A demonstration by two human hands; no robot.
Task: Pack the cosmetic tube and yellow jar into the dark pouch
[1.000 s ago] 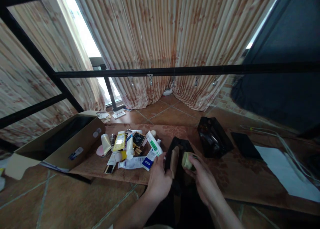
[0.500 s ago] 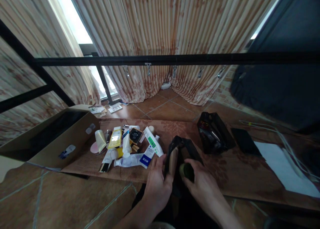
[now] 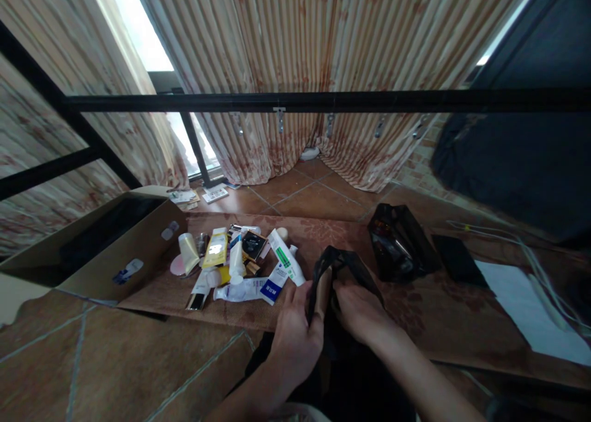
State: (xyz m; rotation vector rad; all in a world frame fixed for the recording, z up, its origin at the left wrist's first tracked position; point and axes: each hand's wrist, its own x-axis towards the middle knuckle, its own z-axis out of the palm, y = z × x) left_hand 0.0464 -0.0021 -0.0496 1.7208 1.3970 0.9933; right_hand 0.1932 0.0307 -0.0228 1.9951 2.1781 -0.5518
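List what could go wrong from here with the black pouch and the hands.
1. The left hand pinches only the rim of the black pouch while the right hand is inside; the soft opening may fold shut.
2. The pouch sits near the mat's front edge and may slip off.
3. An elbow sweep might scatter the loose tubes beside it.
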